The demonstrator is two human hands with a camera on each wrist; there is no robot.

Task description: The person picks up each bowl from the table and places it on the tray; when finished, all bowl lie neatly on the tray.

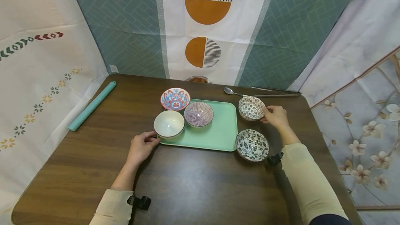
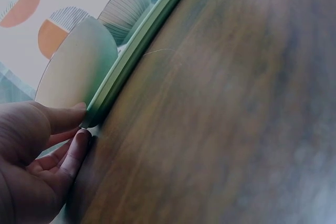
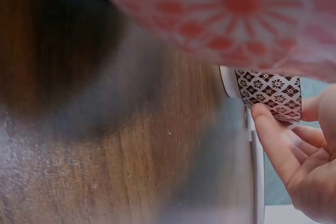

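Observation:
My left hand [image 1: 141, 148] pinches the near left corner of a mint green tray [image 1: 218, 127]; in the left wrist view its thumb lies on the rim and a finger lies below. Beside that thumb, a plain white bowl [image 1: 169, 124] sits over the tray's corner. A purple-striped bowl [image 1: 198, 114] stands on the tray, and a red-and-blue bowl [image 1: 175, 99] is at its far left corner. My right hand [image 1: 278, 117] pinches the right side of a small brown-patterned bowl [image 1: 251, 108], thumb at the rim, fingertip on the outer wall [image 3: 270, 93].
A black-and-white floral bowl [image 1: 252, 145] stands by the tray's near right corner, close to my right wrist. Behind the held bowl lie a spoon [image 1: 229, 91] and other thin utensils. A green roll [image 1: 92, 107] lies along the table's left edge.

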